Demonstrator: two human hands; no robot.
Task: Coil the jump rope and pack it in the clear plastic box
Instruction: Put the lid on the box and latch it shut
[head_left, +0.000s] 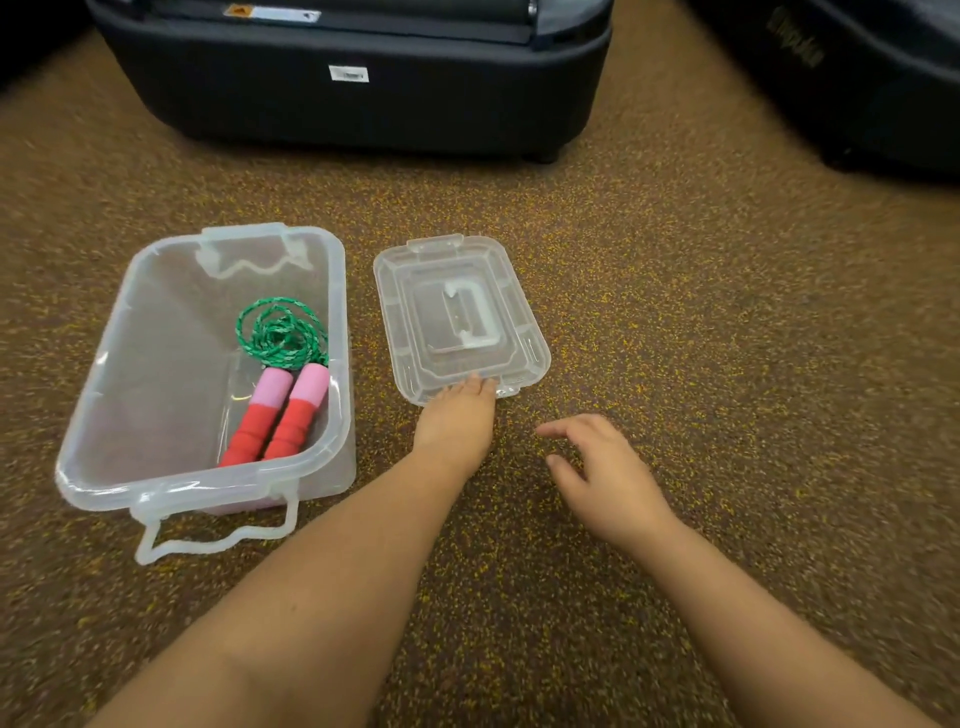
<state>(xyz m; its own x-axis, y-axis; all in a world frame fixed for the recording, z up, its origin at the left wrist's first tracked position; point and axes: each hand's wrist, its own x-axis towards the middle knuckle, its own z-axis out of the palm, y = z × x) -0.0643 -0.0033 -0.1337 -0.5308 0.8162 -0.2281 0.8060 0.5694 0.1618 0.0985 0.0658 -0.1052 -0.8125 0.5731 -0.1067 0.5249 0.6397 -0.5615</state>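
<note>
Far left: clear plastic box (156, 332) sits open on the speckled brown floor (675, 312), its latch handle (208, 540) folded down at the near end. Inside, along the right wall, lies the jump rope: green cord (280, 332) coiled at the far end, the two red-and-pink handles (280, 415) side by side, touching, pointing toward the near rim. Just right of the box: clear lid (460, 317) flat on the floor, apart from the box. Left hand (457, 421) reaches to the lid's near edge, fingertips on or under the rim; motion blur leaves the grip unclear. Right hand (597, 467) hovers above the floor near the lid's near right corner, fingers loosely spread, holding nothing. Beyond: a black case (353, 93).
</note>
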